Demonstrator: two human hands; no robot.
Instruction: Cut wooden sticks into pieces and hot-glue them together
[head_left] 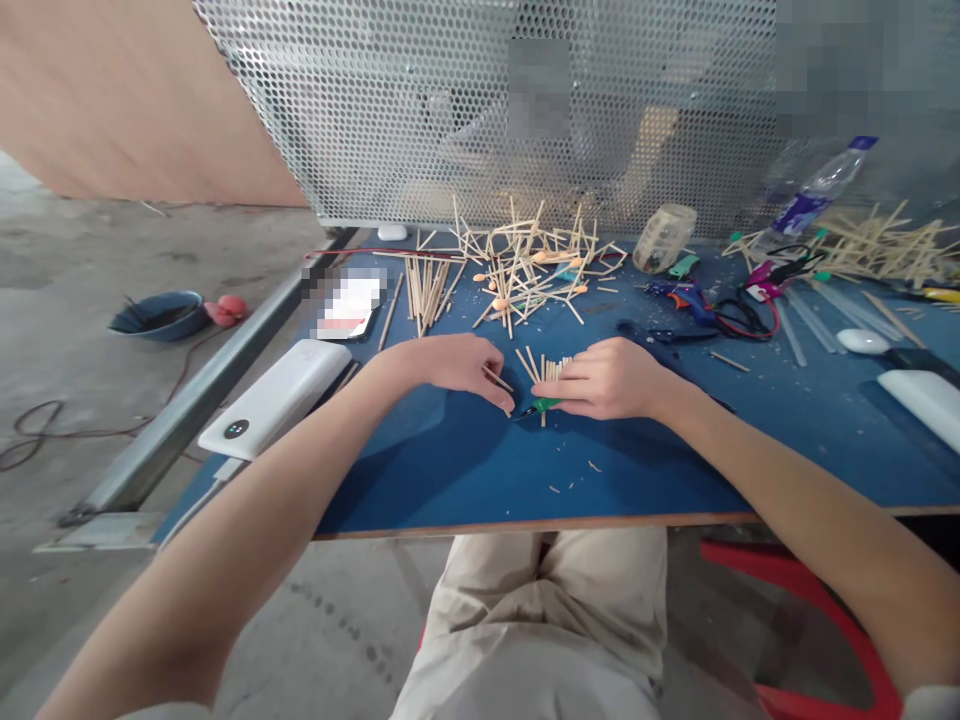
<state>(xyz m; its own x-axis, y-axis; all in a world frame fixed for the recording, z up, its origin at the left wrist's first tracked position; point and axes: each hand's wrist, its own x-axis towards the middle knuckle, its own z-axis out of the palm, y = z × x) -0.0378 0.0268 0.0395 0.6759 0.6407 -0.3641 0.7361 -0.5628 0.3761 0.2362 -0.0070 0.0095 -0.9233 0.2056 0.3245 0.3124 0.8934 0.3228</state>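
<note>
My left hand (459, 365) rests on the blue table (450, 470), fingers pinched on a thin wooden stick (496, 378). My right hand (609, 380) lies just beside it, fingers closed over a small green-handled tool (541, 405) and pressing on a short row of cut sticks (553, 368). Behind both hands stands a tangled frame of glued sticks (529, 262). A loose bundle of long sticks (426, 288) lies to its left.
A white power bank (277, 395) sits at the left table edge. A blue glue gun (686, 298), scissors, cables, a plastic jar (664, 238) and a bottle (817, 190) crowd the right side. Perforated metal screen (450, 100) behind. A red stool (810, 620) is lower right.
</note>
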